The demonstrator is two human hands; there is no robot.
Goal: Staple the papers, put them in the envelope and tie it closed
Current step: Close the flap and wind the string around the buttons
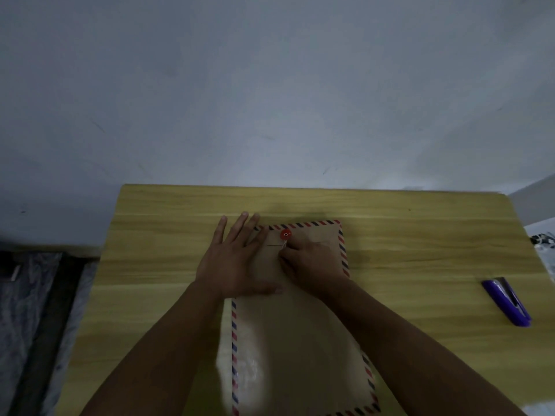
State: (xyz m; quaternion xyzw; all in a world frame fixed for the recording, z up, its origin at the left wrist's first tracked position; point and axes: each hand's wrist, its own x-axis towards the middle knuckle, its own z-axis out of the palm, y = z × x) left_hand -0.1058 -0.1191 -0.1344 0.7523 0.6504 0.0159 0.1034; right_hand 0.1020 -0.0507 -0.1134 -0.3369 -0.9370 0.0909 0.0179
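A flat kraft-paper envelope [294, 340] with striped edging lies on the wood-grain surface [420, 235]. Left hand [231, 259] presses it, fingers straight; right hand [312, 262] pinches thin string [283, 245] beneath the round red button [285, 234].

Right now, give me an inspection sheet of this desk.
Surface: wooden table, yellow-brown grain.
Job's things: brown envelope with red-and-blue striped border lies flat, flap end away from the person; red button on the flap, thin string below it. Purple stapler lies apart at the right. Papers not seen.
Clutter: nothing seen.
Hands: left hand flat, pressing the envelope's left edge; right hand pinches the string below the button.
Cables: nothing seen.
Surroundings: grey wall; dim, blurred shapes past the table's left and right edges.
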